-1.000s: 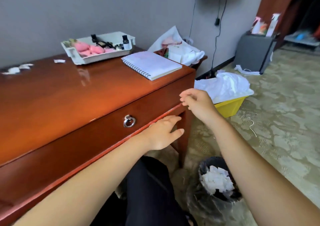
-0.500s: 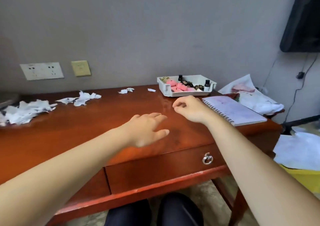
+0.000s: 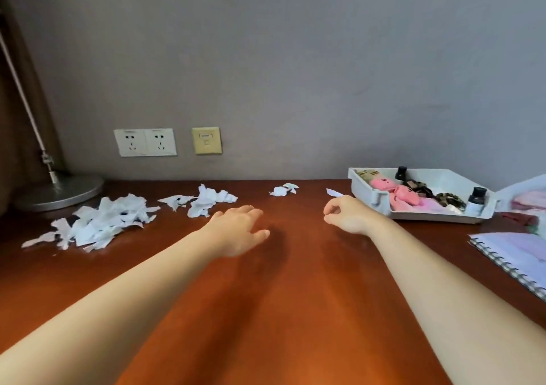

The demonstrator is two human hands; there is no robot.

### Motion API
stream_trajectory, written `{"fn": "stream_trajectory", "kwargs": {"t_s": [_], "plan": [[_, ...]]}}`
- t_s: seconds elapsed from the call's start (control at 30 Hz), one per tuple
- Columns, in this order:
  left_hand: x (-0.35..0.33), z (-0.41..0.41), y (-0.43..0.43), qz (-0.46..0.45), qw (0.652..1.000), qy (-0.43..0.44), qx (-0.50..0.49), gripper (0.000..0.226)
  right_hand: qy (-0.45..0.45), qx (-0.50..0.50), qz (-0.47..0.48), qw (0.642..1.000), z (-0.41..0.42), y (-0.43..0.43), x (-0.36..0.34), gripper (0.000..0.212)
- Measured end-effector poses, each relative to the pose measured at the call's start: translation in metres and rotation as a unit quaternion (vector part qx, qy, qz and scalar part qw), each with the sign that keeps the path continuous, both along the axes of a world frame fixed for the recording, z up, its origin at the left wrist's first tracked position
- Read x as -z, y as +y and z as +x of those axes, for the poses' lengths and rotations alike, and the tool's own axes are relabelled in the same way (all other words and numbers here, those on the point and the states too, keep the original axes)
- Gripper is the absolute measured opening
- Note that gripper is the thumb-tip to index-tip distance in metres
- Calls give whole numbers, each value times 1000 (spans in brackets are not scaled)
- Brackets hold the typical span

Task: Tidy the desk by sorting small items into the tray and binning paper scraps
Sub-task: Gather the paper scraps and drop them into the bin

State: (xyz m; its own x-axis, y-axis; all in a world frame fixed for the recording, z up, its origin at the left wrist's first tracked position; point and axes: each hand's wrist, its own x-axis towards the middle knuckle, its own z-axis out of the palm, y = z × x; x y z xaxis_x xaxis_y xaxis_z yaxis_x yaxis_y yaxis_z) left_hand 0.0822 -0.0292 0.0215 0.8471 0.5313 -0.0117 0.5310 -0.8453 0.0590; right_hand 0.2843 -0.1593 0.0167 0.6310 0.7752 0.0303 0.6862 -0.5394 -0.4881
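Observation:
Torn white paper scraps lie on the brown desk (image 3: pixel 280 296): a big heap (image 3: pixel 97 225) at the left, a smaller clump (image 3: pixel 206 200) behind my left hand, a small bit (image 3: pixel 282 190) at the back, and a tiny piece (image 3: pixel 333 192) just beyond my right hand. My left hand (image 3: pixel 239 228) reaches forward over the desk with fingers relaxed, holding nothing. My right hand (image 3: pixel 345 215) hovers with fingers loosely curled, holding nothing. The white tray (image 3: pixel 381 203) at the right holds pink items, small bottles and dark bits.
A lamp base (image 3: pixel 59 191) stands at the far left by the wall. A spiral notebook (image 3: pixel 517 257) lies at the right edge. White paper and a pink item (image 3: pixel 529 198) sit beyond the tray. Wall sockets (image 3: pixel 144 142) are above the desk.
The view swung left and up from the floor bin to the desk top. Both hands moved forward over the desk toward the scraps; the right hand came close to the tiny piece.

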Motion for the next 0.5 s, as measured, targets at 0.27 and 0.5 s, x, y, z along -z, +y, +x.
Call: {"fn": "stream_trajectory", "kwargs": {"t_s": [0.27, 0.5], "plan": [[37, 94, 72, -95, 987, -123, -47, 64, -84, 96, 40, 991, 71, 77, 39, 45], [62, 172, 102, -102, 983, -145, -49, 63, -151, 163, -36, 974, 118, 120, 51, 53]]}}
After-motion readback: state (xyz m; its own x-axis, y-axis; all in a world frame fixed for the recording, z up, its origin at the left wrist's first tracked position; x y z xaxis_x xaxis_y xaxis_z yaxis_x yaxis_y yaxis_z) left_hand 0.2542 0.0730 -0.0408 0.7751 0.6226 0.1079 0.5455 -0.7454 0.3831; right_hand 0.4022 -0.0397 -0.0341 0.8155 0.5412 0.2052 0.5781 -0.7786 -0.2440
